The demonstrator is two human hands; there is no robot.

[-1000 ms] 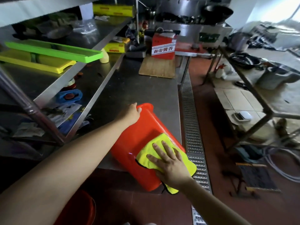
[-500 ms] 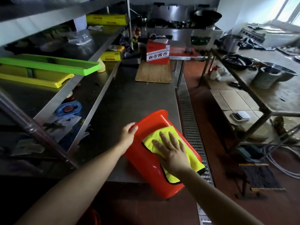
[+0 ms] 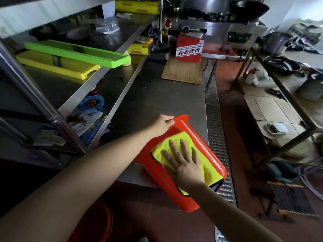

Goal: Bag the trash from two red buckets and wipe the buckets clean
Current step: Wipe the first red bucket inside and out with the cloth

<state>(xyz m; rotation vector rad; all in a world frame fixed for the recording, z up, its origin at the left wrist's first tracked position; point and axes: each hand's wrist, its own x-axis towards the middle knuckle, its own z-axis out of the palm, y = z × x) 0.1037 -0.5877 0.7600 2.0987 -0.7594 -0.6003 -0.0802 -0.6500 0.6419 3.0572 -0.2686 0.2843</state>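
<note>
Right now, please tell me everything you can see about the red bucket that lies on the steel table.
The red bucket looks like smooth, glossy plastic with tapered walls and a thicker rim. It lies on its side across the near edge of the steel table, one end hanging over the floor, the other end resting further in on the table. The left hand grips that far end. A yellow cloth with dark edging lies on its upper wall, pressed flat by the right hand. Its inside is not visible.
</note>
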